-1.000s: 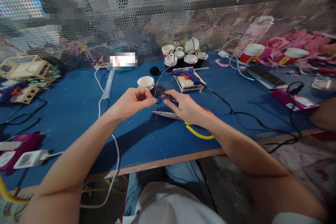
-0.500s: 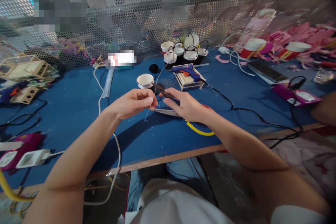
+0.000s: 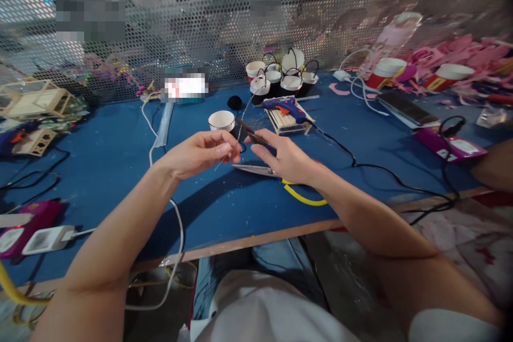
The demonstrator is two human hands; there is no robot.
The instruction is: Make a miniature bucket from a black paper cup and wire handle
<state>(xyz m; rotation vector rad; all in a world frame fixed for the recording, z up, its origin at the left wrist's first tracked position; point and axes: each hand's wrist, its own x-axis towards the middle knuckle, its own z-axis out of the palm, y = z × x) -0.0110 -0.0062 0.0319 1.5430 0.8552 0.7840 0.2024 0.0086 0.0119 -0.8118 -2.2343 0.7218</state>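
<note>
In the head camera view, two bare hands work above a blue surface (image 3: 224,219). The left hand (image 3: 200,154) pinches a thin wire (image 3: 246,112), which curves up and away toward a group of cups (image 3: 291,84). The right hand (image 3: 286,157) is closed around a dark tool (image 3: 256,137); its tip points forward and left beside the wire, though whether they touch is unclear.

Just beyond the left hand is a white-lined bowl (image 3: 222,119) with a dark rim, its pale interior facing up. The grouped cups, at the back, are mostly black outside and white inside, with looped black handles; their contents cannot be made out. Two red-and-white cups, one (image 3: 385,74) left of the other (image 3: 447,78), lean near pink scraps (image 3: 467,56) at right. A glue gun (image 3: 285,108) rests on a slatted wooden piece (image 3: 277,123). Scissors (image 3: 256,170) lie beneath the right hand.
</note>
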